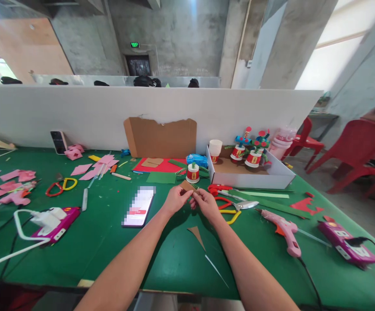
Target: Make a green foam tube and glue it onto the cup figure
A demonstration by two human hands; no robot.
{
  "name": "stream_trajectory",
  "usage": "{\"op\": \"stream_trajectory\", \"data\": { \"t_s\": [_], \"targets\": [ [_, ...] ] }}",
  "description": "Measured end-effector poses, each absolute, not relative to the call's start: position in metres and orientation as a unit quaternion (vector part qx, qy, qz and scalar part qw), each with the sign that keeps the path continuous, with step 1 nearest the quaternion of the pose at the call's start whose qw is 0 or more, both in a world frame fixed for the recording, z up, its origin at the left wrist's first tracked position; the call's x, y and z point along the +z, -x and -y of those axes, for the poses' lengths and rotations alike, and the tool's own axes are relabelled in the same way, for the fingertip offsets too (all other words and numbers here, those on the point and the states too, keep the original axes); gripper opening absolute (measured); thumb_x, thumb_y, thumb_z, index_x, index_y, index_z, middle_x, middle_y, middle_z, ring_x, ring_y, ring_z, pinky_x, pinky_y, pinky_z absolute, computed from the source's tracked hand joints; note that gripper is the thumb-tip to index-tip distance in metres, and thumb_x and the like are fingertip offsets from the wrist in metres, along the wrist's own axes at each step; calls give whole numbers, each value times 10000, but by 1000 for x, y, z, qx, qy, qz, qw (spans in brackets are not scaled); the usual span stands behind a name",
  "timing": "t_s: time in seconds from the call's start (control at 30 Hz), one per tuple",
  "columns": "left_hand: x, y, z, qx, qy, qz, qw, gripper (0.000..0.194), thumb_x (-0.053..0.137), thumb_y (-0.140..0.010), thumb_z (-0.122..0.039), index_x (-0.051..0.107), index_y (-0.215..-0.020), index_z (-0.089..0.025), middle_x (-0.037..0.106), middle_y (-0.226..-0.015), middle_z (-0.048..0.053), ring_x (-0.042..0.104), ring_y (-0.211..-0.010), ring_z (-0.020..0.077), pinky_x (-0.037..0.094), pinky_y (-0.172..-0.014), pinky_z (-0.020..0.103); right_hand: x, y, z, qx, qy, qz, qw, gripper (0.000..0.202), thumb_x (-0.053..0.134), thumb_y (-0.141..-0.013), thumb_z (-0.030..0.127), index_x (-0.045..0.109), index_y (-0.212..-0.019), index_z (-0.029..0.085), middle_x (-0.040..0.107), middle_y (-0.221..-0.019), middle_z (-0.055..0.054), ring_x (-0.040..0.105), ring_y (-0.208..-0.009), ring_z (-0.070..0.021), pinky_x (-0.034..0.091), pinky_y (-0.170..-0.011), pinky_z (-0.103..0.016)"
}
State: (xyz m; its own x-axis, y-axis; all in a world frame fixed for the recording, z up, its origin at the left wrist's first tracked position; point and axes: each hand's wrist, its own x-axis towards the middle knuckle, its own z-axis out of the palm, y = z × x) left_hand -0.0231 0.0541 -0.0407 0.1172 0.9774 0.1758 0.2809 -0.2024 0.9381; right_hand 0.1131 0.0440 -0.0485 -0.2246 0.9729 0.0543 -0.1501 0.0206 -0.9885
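Observation:
Both hands meet over the middle of the green table. My left hand pinches a small piece of brown cardboard. My right hand is closed at the same piece, thumb and fingers together beside a green striped strip. Just beyond the fingers stands an upside-down red and white paper cup with green striped arms. Scissors with red and yellow handles lie right of my right hand. A brown cardboard scrap and a thin white strip lie nearer me.
A phone lies left of my hands. At the right are a white box with decorated cups, a pink glue gun and a purple power strip. Pink paper pieces, another pair of scissors and a second power strip lie left.

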Motion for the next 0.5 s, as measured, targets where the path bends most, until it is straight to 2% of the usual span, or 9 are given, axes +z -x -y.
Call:
{"op": "stream_trajectory", "data": {
  "t_s": [0.23,0.4,0.5],
  "targets": [
    [-40,25,-55,482,-581,-496,429,362,555,-725,-490,458,-572,-176,465,-451,-48,427,-391,80,333,-420,210,-45,-114,-38,702,343,458,424,197,670,-693,317,579,-778,164,685,-683,-28,638,-577,-113,519,-609,-247],
    [-39,26,-55,489,-570,-492,440,347,554,-725,-483,455,-592,-178,472,-458,-48,432,-372,79,325,-401,208,-47,-114,-38,700,360,465,405,237,663,-718,369,563,-738,154,676,-624,-26,610,-500,-97,494,-537,-217],
    [-39,25,-55,476,-577,-481,457,299,590,-694,-448,510,-662,-162,508,-495,-41,442,-381,84,337,-397,212,-49,-112,-40,686,365,479,409,278,649,-728,415,539,-723,159,648,-572,-1,584,-456,-86,472,-494,-201]
  ]
}}
